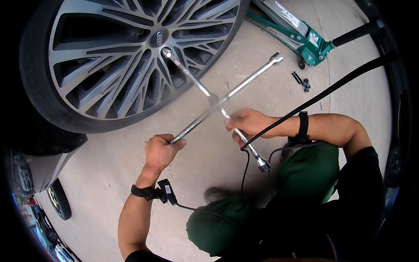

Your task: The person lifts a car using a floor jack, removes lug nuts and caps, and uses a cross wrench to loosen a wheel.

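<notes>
**Left hand (159,153) drives, right hand (249,122) steadies**

The four-way lug wrench (214,101) reaches in front of the multi-spoke alloy wheel (147,46), one socket end (166,53) at the wheel's hub, just below the centre cap (158,38); whether it sits fully on a bolt is hidden. Below the wheel, the left fingers are clenched around a crossbar's end. Below and right of the wheel, the right fingers curl around the shaft running out from the hub, seemingly more loosely.

The step looks like turning a wheel bolt. The right hand serves best as a bearing: hold the shaft square to the wheel's face, with light pressure inward, so the socket neither tilts nor scrapes the spokes. The left hand has the longest lever at the crossbar's end, so firm, smooth effort belongs there.

The black cable (323,92), slanting in from the wheel's right to the right hand, could snag a swinging bar; better moved aside. The green floor jack (307,47), right of the wheel, also deserves clearance.
</notes>
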Available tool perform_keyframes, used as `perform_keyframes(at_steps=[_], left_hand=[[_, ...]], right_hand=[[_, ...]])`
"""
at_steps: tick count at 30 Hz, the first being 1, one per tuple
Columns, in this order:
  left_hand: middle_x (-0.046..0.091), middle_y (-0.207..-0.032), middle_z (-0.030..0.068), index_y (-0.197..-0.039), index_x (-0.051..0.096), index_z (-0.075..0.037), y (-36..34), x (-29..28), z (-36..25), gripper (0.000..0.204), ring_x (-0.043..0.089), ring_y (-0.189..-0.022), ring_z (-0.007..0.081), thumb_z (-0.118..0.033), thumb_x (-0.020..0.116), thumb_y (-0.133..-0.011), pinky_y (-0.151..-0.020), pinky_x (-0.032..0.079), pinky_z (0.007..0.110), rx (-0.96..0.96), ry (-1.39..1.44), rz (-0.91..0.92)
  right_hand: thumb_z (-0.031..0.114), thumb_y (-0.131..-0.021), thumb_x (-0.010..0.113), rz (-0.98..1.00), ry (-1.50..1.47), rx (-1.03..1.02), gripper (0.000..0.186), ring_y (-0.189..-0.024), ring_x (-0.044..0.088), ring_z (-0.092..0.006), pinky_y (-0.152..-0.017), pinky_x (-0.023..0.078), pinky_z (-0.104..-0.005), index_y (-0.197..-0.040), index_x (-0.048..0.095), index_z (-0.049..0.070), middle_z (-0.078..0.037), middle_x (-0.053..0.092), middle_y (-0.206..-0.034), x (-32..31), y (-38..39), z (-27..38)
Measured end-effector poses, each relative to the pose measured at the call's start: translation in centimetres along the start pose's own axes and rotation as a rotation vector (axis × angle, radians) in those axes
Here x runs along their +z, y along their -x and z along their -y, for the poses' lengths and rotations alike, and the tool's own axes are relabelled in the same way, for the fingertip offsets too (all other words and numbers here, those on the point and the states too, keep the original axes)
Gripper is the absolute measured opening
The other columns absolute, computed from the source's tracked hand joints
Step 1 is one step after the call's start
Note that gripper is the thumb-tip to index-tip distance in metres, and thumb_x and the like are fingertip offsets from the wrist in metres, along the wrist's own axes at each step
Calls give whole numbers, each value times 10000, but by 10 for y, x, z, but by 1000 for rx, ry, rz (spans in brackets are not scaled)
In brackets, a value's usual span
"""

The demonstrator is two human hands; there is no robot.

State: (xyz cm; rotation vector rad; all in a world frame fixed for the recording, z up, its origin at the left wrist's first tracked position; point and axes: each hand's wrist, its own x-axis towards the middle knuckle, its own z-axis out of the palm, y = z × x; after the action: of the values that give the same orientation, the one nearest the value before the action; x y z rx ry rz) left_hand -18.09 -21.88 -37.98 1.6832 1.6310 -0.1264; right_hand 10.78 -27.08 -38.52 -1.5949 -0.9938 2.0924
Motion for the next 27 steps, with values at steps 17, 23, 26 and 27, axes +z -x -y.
perform_keyframes(at_steps=[17,23,26,27], left_hand=[[581,-615,73,-745,696,-39,-6,-12,-10,365,555,-629,183,-399,715,-800,-667,463,325,-66,18,190],[619,-757,73,-945,686,-5,7,-34,-46,412,559,-750,183,-412,650,-896,-728,457,326,-117,-156,328],[656,-840,93,-1042,685,-20,8,-52,-77,449,588,-825,196,-447,619,-919,-783,467,324,-174,-214,401],[665,-864,96,-1071,683,-27,12,-57,-88,458,595,-846,199,-455,611,-925,-798,468,322,-208,-256,418]], right_hand=[[269,-931,517,-65,-854,-72,294,-933,589,-308,-856,491,-458,-1095,529,26,-181,573,-1103,-21,-37,31],[-18,-798,492,-160,-1085,-188,260,-716,655,-303,-533,469,-415,-1056,503,-42,-217,607,-941,-12,-42,33],[-33,-763,469,-233,-1179,-148,177,-725,652,-325,-513,453,-422,-923,545,-39,-223,612,-893,-14,-39,48],[-34,-743,454,-202,-1227,-159,140,-691,637,-334,-509,446,-426,-837,558,-31,-205,614,-865,-14,-40,53]])
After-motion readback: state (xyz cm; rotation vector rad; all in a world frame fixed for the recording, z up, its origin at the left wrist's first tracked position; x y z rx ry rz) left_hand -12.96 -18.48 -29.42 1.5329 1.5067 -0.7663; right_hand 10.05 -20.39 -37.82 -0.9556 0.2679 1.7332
